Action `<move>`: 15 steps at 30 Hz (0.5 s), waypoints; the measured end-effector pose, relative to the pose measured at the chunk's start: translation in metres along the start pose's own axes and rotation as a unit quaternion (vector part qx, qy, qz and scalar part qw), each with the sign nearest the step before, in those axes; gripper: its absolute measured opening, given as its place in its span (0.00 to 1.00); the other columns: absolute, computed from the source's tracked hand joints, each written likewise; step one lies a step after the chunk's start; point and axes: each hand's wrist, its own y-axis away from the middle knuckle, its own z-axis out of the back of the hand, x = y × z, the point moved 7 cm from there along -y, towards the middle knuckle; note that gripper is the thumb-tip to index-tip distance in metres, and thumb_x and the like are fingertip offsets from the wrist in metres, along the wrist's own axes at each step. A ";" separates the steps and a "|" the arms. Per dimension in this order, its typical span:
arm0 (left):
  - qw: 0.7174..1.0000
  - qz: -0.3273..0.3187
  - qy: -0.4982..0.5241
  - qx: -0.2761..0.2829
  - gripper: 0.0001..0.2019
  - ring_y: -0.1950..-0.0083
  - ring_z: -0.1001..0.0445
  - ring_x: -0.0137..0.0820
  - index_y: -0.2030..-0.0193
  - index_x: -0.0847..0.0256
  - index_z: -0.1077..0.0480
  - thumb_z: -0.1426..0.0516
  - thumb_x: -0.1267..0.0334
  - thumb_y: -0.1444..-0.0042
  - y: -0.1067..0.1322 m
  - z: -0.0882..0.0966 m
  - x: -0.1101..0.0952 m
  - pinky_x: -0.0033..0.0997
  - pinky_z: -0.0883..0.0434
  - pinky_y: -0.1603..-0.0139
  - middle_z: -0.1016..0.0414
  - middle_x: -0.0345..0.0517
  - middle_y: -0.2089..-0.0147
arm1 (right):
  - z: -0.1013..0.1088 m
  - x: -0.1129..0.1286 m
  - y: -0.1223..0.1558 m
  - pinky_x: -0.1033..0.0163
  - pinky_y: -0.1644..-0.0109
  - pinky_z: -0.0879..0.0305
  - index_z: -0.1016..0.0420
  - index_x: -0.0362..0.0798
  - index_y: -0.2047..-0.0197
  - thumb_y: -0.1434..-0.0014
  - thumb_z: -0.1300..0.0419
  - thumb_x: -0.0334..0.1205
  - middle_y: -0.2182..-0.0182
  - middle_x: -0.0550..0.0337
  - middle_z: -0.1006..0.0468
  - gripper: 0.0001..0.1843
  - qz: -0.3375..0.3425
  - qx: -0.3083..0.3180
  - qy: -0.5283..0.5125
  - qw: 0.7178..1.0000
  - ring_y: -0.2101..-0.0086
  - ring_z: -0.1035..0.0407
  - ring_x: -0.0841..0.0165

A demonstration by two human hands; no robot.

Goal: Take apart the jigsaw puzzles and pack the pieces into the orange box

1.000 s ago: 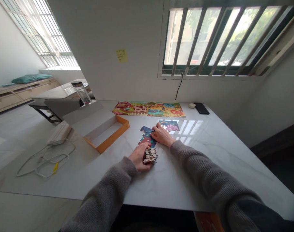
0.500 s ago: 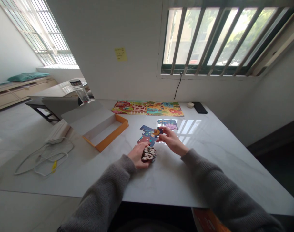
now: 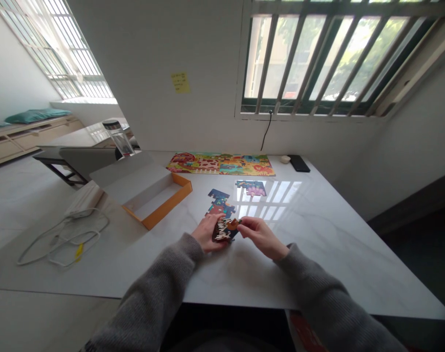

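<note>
My left hand (image 3: 207, 233) is closed around a thick stack of puzzle pieces (image 3: 221, 231), their pale edges facing up. Between the thumb and fingers of my right hand (image 3: 261, 235) is a dark puzzle piece with an orange patch (image 3: 233, 225), held against the right side of the stack. Just beyond my hands lies a partly joined blue puzzle section (image 3: 219, 199) with a reddish-brown figure, its near edge hidden by my left hand. Farther right rests a smaller joined section (image 3: 252, 187) in blue and pink.
A colourful assembled animal puzzle (image 3: 222, 164) lies along the wall. An open orange-edged box (image 3: 167, 205) stands to the left, near a white cable (image 3: 61, 244). A black phone (image 3: 299, 164) and a small pale round object (image 3: 285, 159) are at the back right.
My right hand has drawn the orange-patched piece back from the joined blue section to the stack. My left hand keeps its hold, and the stack is tilted more. The view has shifted slightly.
</note>
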 end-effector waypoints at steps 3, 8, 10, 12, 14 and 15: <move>1.000 -0.009 0.004 0.019 0.44 0.42 0.34 0.49 0.35 0.62 0.43 0.33 0.56 0.60 0.001 -0.001 0.003 0.49 0.35 0.39 0.33 0.57 0.42 | -0.010 0.002 0.012 0.64 0.67 0.42 0.34 0.50 0.64 0.38 0.42 0.40 0.74 0.65 0.29 0.05 0.026 0.012 0.098 0.995 0.73 0.38 0.71; 0.998 -0.037 0.005 0.044 0.50 0.40 0.36 0.50 0.33 0.61 0.48 0.31 0.49 0.61 0.002 -0.003 0.004 0.51 0.37 0.37 0.37 0.59 0.39 | -0.011 0.010 0.021 0.65 0.65 0.42 0.33 0.48 0.66 0.38 0.44 0.37 0.70 0.62 0.34 0.04 0.075 0.001 0.209 0.975 0.70 0.40 0.71; 0.998 -0.041 -0.001 0.042 0.51 0.41 0.36 0.50 0.34 0.62 0.47 0.31 0.47 0.62 0.003 -0.005 0.005 0.51 0.37 0.37 0.36 0.59 0.41 | -0.014 0.007 0.021 0.66 0.66 0.42 0.32 0.48 0.66 0.38 0.44 0.37 0.70 0.63 0.35 0.04 0.065 0.030 0.206 0.976 0.71 0.41 0.71; 0.999 -0.039 -0.007 0.033 0.52 0.43 0.35 0.50 0.34 0.62 0.46 0.31 0.46 0.64 0.003 -0.007 0.007 0.50 0.36 0.39 0.34 0.58 0.43 | -0.018 0.000 0.022 0.66 0.68 0.44 0.33 0.48 0.66 0.38 0.45 0.36 0.73 0.65 0.35 0.04 0.040 0.057 0.191 0.979 0.72 0.42 0.72; 0.999 -0.033 -0.012 0.018 0.53 0.44 0.34 0.50 0.35 0.61 0.46 0.30 0.46 0.67 0.004 -0.009 0.009 0.50 0.35 0.40 0.33 0.56 0.45 | -0.023 -0.009 0.022 0.67 0.69 0.44 0.35 0.48 0.66 0.39 0.44 0.35 0.74 0.66 0.34 0.03 0.019 0.071 0.182 0.981 0.73 0.42 0.73; 0.999 -0.031 -0.013 0.012 0.54 0.44 0.34 0.50 0.35 0.60 0.45 0.29 0.46 0.69 0.004 -0.009 0.009 0.50 0.35 0.40 0.33 0.55 0.45 | -0.024 -0.012 0.022 0.67 0.69 0.45 0.36 0.48 0.67 0.40 0.44 0.34 0.74 0.67 0.33 0.04 0.011 0.071 0.184 0.980 0.74 0.41 0.73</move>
